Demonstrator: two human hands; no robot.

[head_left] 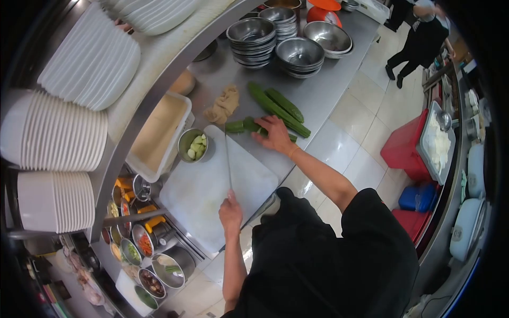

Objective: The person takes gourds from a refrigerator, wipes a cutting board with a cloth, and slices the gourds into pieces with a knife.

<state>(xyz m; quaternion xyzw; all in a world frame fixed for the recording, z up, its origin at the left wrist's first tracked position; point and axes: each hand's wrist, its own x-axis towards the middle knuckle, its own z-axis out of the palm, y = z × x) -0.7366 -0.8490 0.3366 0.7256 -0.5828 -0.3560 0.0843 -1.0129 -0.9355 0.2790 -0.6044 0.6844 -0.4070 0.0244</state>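
My left hand [231, 213] is closed around the handle of a knife [228, 159], whose long blade lies over the white cutting board [199, 212]. The blade's tip reaches a cut green cucumber piece [234, 127] at the board's far edge. My right hand [274, 136] grips a cucumber [256, 126] from above, fingers curled over it. Beyond it, more long cucumbers [283, 110] lie on the metal counter. A metal cup [193, 146] with pale green chunks stands on the board. A crumpled tan cloth [222, 104] lies close by.
Stacked metal bowls [251, 40] stand at the back of the counter [331, 79]. A white tub [159, 135] sits left of the board, below a shelf of white dishes [53, 130]. Ingredient cups [143, 238] stand lower left. Another person [421, 42] stands at the upper right.
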